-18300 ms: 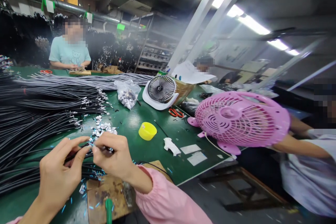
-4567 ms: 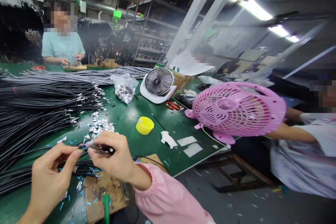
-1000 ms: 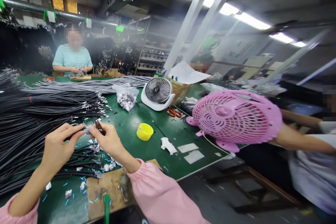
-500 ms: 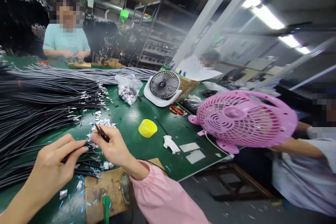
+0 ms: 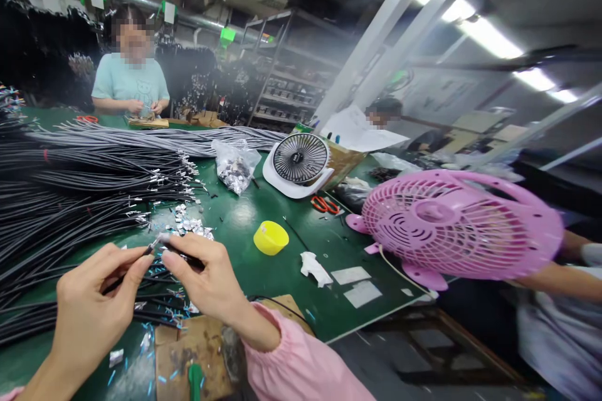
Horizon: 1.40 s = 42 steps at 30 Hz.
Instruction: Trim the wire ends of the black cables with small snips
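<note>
My left hand is closed in a pinch around a black cable, near its stripped, silvery end. Beside it, my right hand has thumb and forefinger at that end, where a bit of shiny foil or bare wire shows. Dark tweezers lie within the right hand, mostly covered by the fingers. Scraps of silver foil are scattered on the green table just beyond my hands. Below them lie more black cables with blue and white wire ends.
Bundled black cables fill the left. Ahead are a bag of small parts, a white fan, a yellow cup and orange scissors. A pink fan stands right. Co-workers sit opposite and at the right.
The tweezers have swung from pointing up to lying back in my right hand, and its fingertips now meet the cable end. The view has shifted slightly.
</note>
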### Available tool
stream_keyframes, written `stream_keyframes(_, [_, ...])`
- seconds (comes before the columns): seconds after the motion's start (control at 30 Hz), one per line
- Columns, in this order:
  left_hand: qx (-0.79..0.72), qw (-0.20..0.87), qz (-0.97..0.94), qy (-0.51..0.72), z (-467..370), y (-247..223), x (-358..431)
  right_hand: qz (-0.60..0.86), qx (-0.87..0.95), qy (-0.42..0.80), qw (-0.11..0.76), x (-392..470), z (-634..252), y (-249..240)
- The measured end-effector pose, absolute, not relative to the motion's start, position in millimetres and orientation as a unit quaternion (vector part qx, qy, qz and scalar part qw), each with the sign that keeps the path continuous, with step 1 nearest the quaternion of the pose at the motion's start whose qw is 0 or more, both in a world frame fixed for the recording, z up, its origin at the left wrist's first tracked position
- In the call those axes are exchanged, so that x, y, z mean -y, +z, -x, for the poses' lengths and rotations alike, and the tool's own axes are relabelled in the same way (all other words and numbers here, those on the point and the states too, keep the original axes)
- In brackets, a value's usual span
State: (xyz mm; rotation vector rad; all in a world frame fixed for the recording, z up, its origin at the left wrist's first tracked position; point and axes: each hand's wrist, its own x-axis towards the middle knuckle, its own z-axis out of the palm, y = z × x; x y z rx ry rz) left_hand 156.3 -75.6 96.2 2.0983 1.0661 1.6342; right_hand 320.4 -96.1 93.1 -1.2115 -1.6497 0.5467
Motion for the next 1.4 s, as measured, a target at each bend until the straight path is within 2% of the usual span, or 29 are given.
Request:
stream_keyframes(0.47, [-0.408,0.123,-0.719,0.55,-156,89,79,0.511,0.683,0.212,0.477,99,-320,95])
stream_keyframes(0.57, [-0.407,0.197,-0.727,0.517,-153,96,75,0.501,0.683,0.209,0.488,100,-320,94])
stream_keyframes(0.77, [-0.386,0.44,-0.726,0.362,-148,118,68,0.472,0.681,0.195,0.525,100,-323,99])
stream_keyframes(0.93, [-0.368,0.493,-0.731,0.297,-149,117,68,0.379,0.715,0.154,0.566,98,-327,87])
stream_keyframes(1.13, [-0.349,0.536,-0.721,0.267,-153,115,69,0.369,0.729,0.088,0.57,98,-326,82])
stream_keyframes(1.27, [-0.346,0.517,-0.724,0.298,-155,115,70,0.397,0.683,0.159,0.592,97,-323,88])
stream_keyframes(1.4, [-0.365,0.518,-0.642,0.432,-150,108,67,0.411,0.634,0.209,0.621,95,-318,89])
